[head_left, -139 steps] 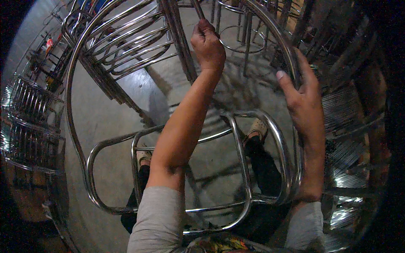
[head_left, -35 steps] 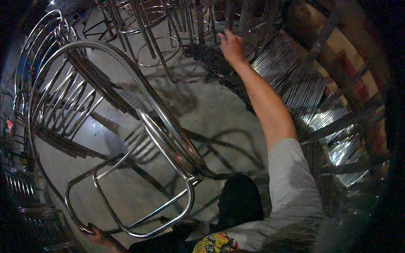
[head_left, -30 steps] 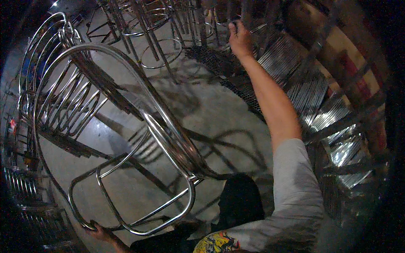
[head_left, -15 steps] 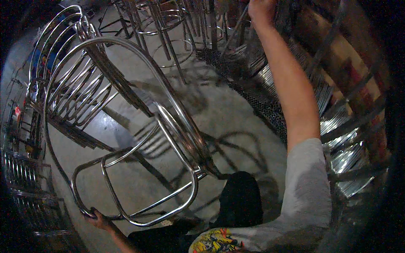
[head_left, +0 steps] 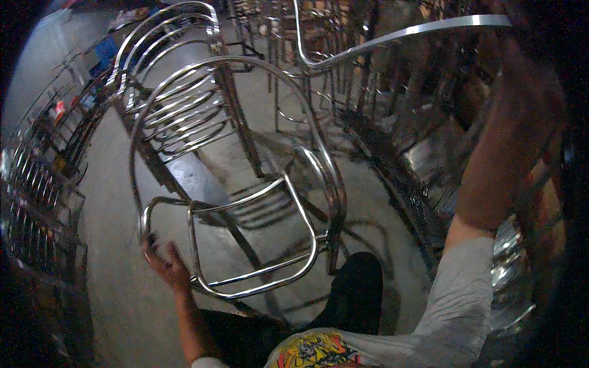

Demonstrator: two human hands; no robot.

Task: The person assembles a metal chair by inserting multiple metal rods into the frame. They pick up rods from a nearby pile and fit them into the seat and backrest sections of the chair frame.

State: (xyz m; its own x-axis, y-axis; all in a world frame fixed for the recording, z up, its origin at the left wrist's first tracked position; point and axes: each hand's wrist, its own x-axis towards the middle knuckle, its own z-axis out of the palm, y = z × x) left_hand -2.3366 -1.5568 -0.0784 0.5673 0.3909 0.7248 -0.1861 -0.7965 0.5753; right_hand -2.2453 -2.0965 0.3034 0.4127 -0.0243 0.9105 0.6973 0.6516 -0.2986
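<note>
A shiny metal chair frame (head_left: 264,283), with a large round-topped back hoop and a rounded seat loop, stands tilted in front of my legs. My left hand (head_left: 167,264) is at its left side, thumb and fingers apart, fingertips beside or touching the tube; contact is hard to tell. High at the right, my right arm reaches up into shadow. A bent, flattened metal tube (head_left: 417,27) hangs in the air, its end meeting my right hand (head_left: 514,40). That hand's fingers are dark and blurred, but it appears closed on the tube.
Beyond the frame stands a stack of metal chair frames (head_left: 190,132) with curved slats. More metal frames (head_left: 37,202) line the left side. Tall stool-like frames (head_left: 331,92) crowd the back. Bundled tubes (head_left: 392,178) lie along the right, on the concrete floor (head_left: 123,294).
My left hand has loosened from the chair frame's lower left tube. My right arm has swung right, and a bent tube now shows in the air. The view has turned left.
</note>
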